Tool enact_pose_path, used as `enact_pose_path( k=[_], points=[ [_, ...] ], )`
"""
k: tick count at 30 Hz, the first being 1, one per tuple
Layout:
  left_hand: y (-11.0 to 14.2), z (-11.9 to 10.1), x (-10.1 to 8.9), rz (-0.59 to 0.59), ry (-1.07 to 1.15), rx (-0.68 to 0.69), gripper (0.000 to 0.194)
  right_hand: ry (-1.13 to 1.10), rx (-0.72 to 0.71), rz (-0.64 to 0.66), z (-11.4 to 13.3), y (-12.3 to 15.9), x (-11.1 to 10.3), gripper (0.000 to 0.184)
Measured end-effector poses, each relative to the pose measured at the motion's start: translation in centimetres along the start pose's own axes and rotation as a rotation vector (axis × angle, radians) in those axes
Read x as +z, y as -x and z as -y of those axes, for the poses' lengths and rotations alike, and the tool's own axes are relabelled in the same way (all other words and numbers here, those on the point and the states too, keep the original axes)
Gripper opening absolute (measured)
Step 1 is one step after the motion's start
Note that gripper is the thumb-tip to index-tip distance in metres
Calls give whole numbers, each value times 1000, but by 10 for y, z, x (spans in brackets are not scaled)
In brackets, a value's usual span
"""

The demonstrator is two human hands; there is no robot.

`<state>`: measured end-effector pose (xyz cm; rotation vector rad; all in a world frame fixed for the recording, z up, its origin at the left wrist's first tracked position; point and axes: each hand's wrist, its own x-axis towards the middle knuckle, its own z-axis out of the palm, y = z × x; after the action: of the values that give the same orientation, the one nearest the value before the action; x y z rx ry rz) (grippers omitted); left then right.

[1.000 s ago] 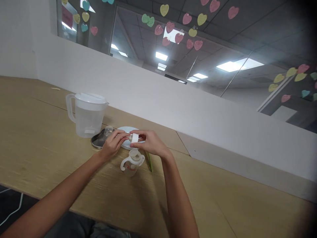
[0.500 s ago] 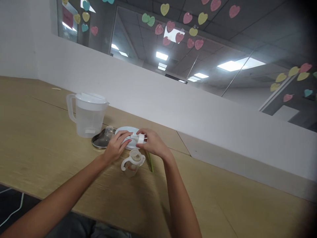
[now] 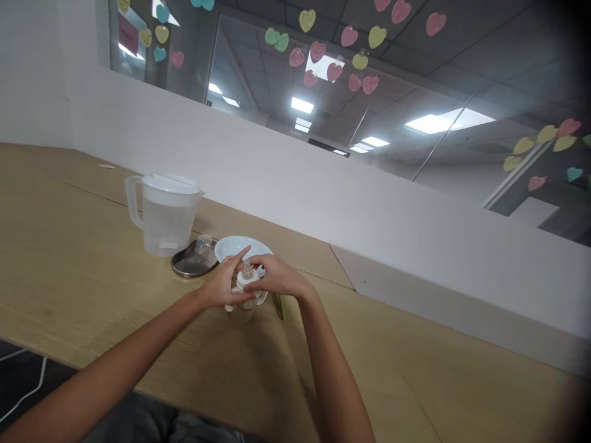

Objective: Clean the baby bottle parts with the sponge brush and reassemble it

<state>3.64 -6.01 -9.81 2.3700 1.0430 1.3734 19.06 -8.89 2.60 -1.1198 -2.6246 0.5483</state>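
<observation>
A clear two-handled baby bottle point(image 3: 242, 314) stands upright on the table in front of me. On its mouth sits a white collar with a clear nipple point(image 3: 248, 271). My right hand point(image 3: 276, 277) comes from the right, thumb and fingers closed around the collar. From the left, my left hand point(image 3: 222, 286) wraps the bottle's neck, its thumb across the front and its index finger stretched up past the nipple. The hands hide part of the bottle's handles and neck.
Behind the bottle is a pale blue-white bowl point(image 3: 226, 245). To its left lies a metal kidney tray point(image 3: 184, 266) with a clear cap point(image 3: 204, 246). A lidded plastic pitcher point(image 3: 168, 215) stands further left. A green strip-like object point(image 3: 281, 307) lies right of the bottle.
Both hands have come down and nearer from above the bowl, bringing the nipple and collar onto the bottle's mouth. The nipple was lying sideways and now points up.
</observation>
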Motion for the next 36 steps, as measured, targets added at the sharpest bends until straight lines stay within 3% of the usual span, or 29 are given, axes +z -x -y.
enact_pose_path(
  k=[6, 11, 15, 19, 22, 27, 28, 31, 33, 36],
  points=[
    [-1, -2, -4, 38, -10, 8, 97, 59, 88, 42, -16, 0, -3, 30],
    [-2, -7, -3, 62, -6, 29, 94, 64, 126, 30, -16, 4, -7, 21],
    [-1, -7, -2, 55, -11, 22, 92, 201, 163, -28, -8, 2, -4, 18],
    [-1, -5, 1, 23, -38, -15, 89, 433, 350, -142, 1, -9, 12, 48],
    [-1, -2, 3, 0, -29, -37, 85, 528, 447, -191, 3, -15, 21, 56],
    [-1, -1, 3, -23, -10, -22, 77, 322, 381, -107, 2, -1, 3, 69],
    [-1, -2, 2, -22, -10, -15, 77, 269, 356, -123, 1, 3, -3, 66],
    [-1, -4, 2, -8, -8, -5, 76, 141, 175, -169, -6, 9, -12, 33],
    [-1, -5, 2, -6, -12, -10, 77, 78, 70, -156, -11, 7, -10, 24],
    [0, -4, 3, -11, -20, -18, 80, 130, 113, -197, -13, -3, 0, 15]
  ],
)
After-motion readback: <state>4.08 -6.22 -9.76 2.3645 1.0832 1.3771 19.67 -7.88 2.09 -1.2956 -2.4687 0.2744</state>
